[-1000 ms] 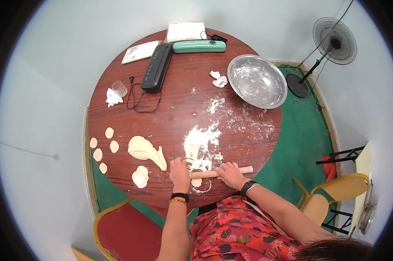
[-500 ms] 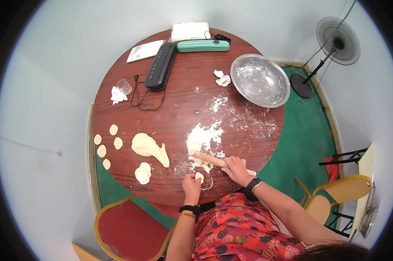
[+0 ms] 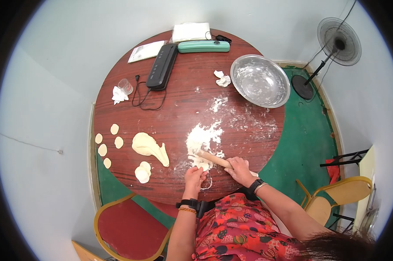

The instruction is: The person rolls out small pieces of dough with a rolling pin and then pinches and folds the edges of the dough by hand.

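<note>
My right hand [image 3: 238,168] rests on a wooden rolling pin [image 3: 211,158] that lies slanted on the round red-brown table [image 3: 170,108], its far end in a patch of loose flour [image 3: 201,138]. Just left of it, my left hand [image 3: 194,177] pinches a small piece of dough [image 3: 204,166] at the flour's near edge. A larger lump of dough [image 3: 148,147] lies to the left. Below it is a small stack of rolled rounds [image 3: 142,172]. Several flat dough rounds [image 3: 106,145] sit near the table's left rim.
A floured steel bowl [image 3: 259,81] stands at the back right. A black vacuum sealer [image 3: 161,66] with its cord, a green one [image 3: 204,46], papers, a small glass [image 3: 125,85] and crumpled tissues lie at the back. A red chair [image 3: 129,228] is at my left, a fan [image 3: 338,37] far right.
A second ago both hands pressed the pin level across the dough. My left hand has come off it and taken the dough piece; the pin now lies slanted under my right hand.
</note>
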{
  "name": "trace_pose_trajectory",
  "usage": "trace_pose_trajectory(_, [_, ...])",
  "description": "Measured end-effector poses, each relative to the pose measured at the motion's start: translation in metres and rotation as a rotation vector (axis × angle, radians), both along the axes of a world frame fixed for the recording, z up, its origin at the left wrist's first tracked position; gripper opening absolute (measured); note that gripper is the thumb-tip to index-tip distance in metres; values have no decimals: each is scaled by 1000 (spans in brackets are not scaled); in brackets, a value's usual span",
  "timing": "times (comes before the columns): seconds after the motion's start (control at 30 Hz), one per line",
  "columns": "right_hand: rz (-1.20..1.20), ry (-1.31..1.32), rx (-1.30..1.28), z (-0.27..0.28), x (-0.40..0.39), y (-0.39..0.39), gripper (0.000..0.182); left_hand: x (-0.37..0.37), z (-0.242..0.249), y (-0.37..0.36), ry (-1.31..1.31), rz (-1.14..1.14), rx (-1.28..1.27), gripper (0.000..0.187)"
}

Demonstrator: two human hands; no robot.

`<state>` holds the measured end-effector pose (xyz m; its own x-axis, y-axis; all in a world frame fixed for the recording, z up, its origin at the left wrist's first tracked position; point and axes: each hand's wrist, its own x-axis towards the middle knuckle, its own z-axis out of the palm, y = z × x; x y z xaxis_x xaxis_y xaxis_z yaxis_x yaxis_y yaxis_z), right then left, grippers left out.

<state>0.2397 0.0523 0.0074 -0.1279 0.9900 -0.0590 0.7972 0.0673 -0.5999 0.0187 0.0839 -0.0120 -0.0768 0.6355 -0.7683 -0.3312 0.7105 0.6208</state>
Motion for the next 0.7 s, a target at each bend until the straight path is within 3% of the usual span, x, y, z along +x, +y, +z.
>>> trace_pose_trajectory(0.07, [-1, -2, -9, 0, 3, -1, 34, 11, -10, 2, 202, -108, 25, 17])
trace_pose_trajectory(0.17, [4, -10, -13, 2, 6, 0, 35, 9, -43, -9, 949, -390, 505, 20])
trace_pose_trajectory(0.27, [2, -9, 4, -1, 8, -1, 36, -8, -88, -17, 937, -380, 575, 32])
trace_pose_trajectory(0.4, [6, 2, 20, -6, 8, 1, 38, -27, -41, -36, 470, -113, 153, 30])
trace_pose_trajectory(0.5, [38, 12, 19, -4, 5, 2, 40, -31, -26, -44, 229, 84, -1, 28])
trace_pose_trajectory(0.6, [108, -56, 45, -3, -4, 2, 40, -24, -15, -51, 135, 11, -51, 31])
trace_pose_trajectory(0.7, [250, -63, 34, -4, -9, -1, 39, -27, -2, -58, 296, -138, -36, 24])
